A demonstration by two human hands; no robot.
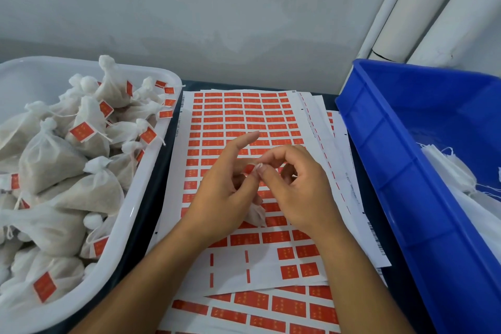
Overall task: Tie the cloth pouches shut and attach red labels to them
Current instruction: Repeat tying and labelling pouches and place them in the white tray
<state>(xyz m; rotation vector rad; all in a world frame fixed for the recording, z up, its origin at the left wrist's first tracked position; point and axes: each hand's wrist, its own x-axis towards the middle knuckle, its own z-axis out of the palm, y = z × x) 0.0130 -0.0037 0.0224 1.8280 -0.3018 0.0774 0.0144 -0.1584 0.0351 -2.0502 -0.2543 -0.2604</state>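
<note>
A small white cloth pouch [256,215] hangs between my two hands over the sheet of red labels [238,119]; most of it is hidden by my palms. My left hand [222,192] grips its neck, with the index finger stretched out. My right hand [295,184] pinches the thin drawstring at the pouch's top between thumb and forefinger. Fingertips of both hands meet at the string.
A white tub [151,171] on the left holds several tied pouches with red labels. A blue crate [379,149] on the right holds white untied pouches [447,168]. More label sheets [257,306] lie stacked near me. White pipes [423,8] run up the back wall.
</note>
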